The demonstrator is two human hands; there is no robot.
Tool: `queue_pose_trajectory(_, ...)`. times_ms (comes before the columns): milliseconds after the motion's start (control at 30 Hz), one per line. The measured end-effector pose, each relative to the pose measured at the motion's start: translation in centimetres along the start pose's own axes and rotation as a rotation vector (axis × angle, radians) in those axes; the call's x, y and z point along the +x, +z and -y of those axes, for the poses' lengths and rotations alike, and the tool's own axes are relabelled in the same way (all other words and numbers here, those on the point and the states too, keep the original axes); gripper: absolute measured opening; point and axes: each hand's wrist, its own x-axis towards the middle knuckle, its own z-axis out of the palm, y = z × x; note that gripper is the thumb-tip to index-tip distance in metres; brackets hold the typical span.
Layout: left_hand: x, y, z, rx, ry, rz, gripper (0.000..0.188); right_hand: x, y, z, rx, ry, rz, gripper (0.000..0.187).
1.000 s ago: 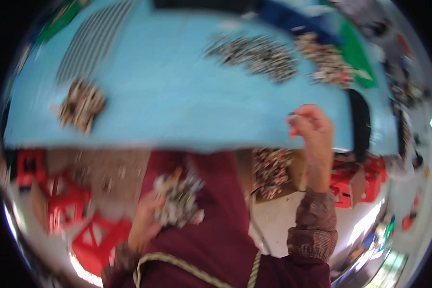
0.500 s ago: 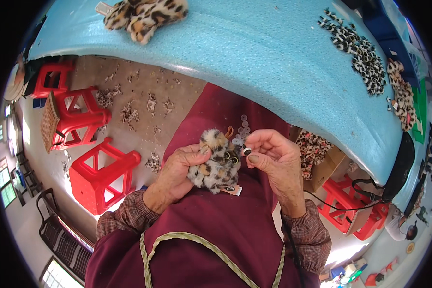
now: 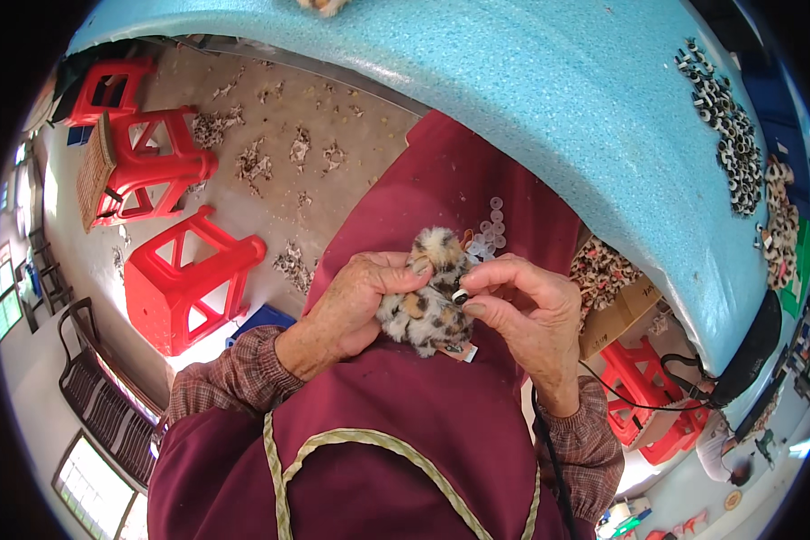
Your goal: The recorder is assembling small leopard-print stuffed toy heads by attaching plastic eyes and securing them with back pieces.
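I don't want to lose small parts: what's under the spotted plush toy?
Maroon apron shows around the spotted plush toy, and a tag pokes out at its lower edge. Whatever lies beneath is hidden by the toy and left hand.

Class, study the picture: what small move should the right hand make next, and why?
Probably the right hand should ease the small black-and-white piece against the spotted furry plush: thumb and finger pinch the piece right by the plush's side, and the left hand grips the plush. Whether piece and fur already touch is hard to tell.
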Motion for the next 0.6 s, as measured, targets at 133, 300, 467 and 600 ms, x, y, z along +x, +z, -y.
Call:
queue_pose_trajectory(133, 0.05, -0.02, 0.18, 0.033, 0.035, -0.029, 0.025, 0.06, 0.64, -0.01, -0.014, 0.028, -0.011, 0.017)
queue_pose_trajectory(300, 0.12, -0.26, 0.41, 0.158, 0.091, -0.052, 0.019, 0.07, 0.61, 0.14, -0.109, 0.004, 0.003, 0.016)
queue_pose_trajectory(467, 0.15, -0.43, 0.54, 0.292, 0.161, -0.045, 0.016, 0.07, 0.43, 0.21, -0.171, 0.005, 0.032, 0.017)
queue_pose_trajectory(600, -0.45, 0.32, -0.08, 0.569, 0.237, -0.06, 0.014, 0.36, 0.15, 0.01, -0.2, -0.022, 0.064, 0.017)
